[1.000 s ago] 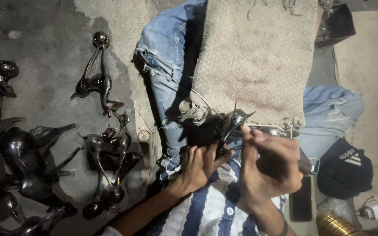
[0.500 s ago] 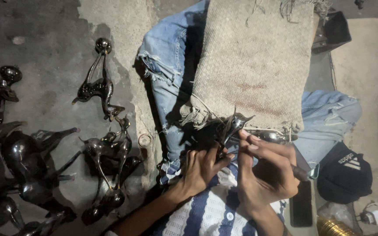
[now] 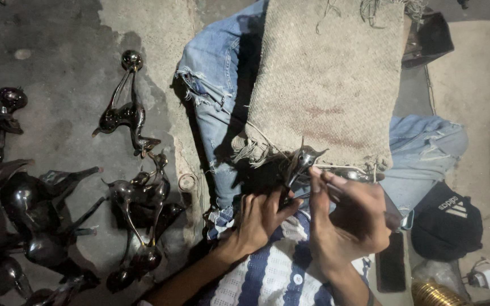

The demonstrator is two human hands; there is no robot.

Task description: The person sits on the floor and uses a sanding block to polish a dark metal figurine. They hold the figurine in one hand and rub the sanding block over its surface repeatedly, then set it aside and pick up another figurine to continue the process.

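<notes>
Now metal figurine [image 3: 301,161] between left hand [image 3: 262,218] (gripping) and right hand [image 3: 347,224].

You sit on a rough concrete floor [image 3: 75,51]. To your left dark glossy metal bird figurines [image 3: 126,116] lie scattered on it; to your right rest a black cap [image 3: 446,224], a phone [image 3: 392,263] and a white charger [image 3: 486,277].

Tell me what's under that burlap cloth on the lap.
The burlap cloth lies over legs in torn blue jeans, showing at its left and right edges. The lap beneath is covered. The left hand and right hand hold a dark metal figurine at its frayed edge.
</notes>
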